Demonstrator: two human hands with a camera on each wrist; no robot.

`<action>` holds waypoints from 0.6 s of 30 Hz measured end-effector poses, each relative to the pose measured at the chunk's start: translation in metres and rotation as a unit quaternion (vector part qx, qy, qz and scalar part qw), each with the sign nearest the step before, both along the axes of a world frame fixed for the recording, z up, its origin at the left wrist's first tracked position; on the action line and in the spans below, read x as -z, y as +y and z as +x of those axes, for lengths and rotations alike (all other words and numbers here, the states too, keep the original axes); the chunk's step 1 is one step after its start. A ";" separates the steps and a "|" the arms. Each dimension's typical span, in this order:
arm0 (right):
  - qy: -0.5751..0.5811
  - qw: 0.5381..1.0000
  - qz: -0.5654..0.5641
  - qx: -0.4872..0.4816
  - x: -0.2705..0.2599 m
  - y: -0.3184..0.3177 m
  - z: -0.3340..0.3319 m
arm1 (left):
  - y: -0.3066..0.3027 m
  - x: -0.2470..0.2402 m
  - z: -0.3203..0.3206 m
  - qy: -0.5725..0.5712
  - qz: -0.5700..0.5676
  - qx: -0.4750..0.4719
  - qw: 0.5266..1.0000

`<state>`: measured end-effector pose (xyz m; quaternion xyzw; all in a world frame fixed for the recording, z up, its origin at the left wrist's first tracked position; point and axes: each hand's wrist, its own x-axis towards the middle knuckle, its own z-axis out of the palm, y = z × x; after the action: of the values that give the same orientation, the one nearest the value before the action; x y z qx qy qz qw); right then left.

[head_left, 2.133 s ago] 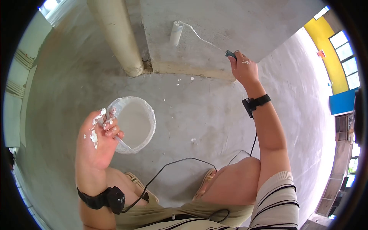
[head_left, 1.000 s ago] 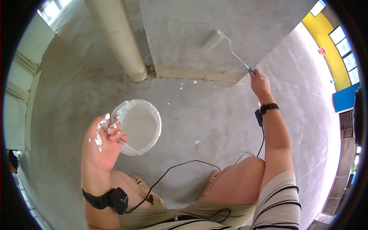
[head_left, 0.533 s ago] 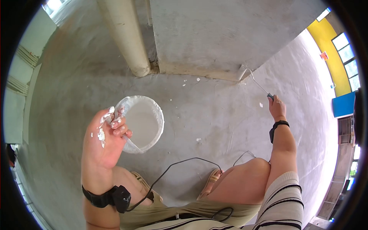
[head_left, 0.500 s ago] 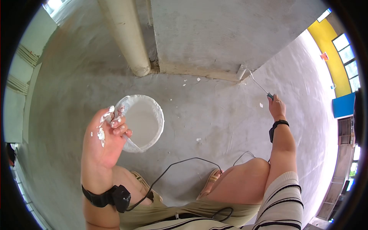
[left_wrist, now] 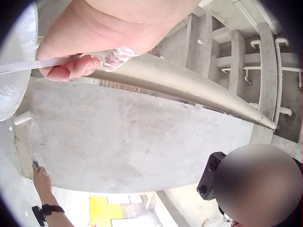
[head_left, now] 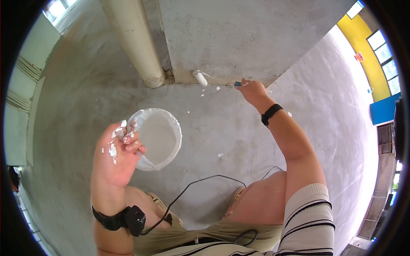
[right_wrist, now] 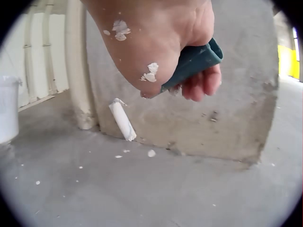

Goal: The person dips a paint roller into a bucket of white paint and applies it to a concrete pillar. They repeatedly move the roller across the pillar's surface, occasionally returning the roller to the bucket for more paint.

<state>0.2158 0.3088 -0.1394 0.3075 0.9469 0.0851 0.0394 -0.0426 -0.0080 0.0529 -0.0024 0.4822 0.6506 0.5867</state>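
Observation:
The left hand [head_left: 117, 155], spotted with white paint, curls its fingers round the handle [head_left: 146, 162] of a white bucket [head_left: 178, 138] with pale liquid inside. In the left wrist view that hand [left_wrist: 109, 28] grips the translucent handle [left_wrist: 19, 66]. The right hand [head_left: 255, 92] holds the blue-green grip [head_left: 238, 84] of a paint roller, whose white sleeve [head_left: 199, 78] is at the lower edge of the grey wall block [head_left: 239, 38]. In the right wrist view the right hand [right_wrist: 161, 47] wraps the grip [right_wrist: 194, 61], and the roller sleeve [right_wrist: 122, 120] lies low against the wall.
A thick pale pipe [head_left: 136, 42] stands left of the wall block. White flecks [head_left: 218, 88] lie on the grey floor [head_left: 213, 123]. A black cable [head_left: 188, 182] runs from the left wrist across the legs. A yellow wall and blue panel [head_left: 383, 113] are at far right.
The right hand has moved left with the roller, from the block's right corner along its lower edge towards the pipe. The left hand still holds the bucket in nearly the same place.

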 end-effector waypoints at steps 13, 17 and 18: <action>0.169 0.963 -0.093 0.186 -0.001 0.019 0.107 | -0.004 -0.001 -0.001 -0.010 -0.001 -0.008 1.000; 0.111 0.966 -0.078 0.221 0.014 0.026 0.144 | -0.006 0.000 -0.001 0.003 -0.004 -0.013 1.000; 0.072 0.968 -0.069 0.232 0.013 0.023 0.143 | -0.006 0.000 -0.001 0.002 0.001 -0.012 1.000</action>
<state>0.3586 0.3316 -0.1529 0.5204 0.8537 -0.0141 0.0109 -0.0438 -0.0141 0.0530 -0.0065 0.4829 0.6579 0.5779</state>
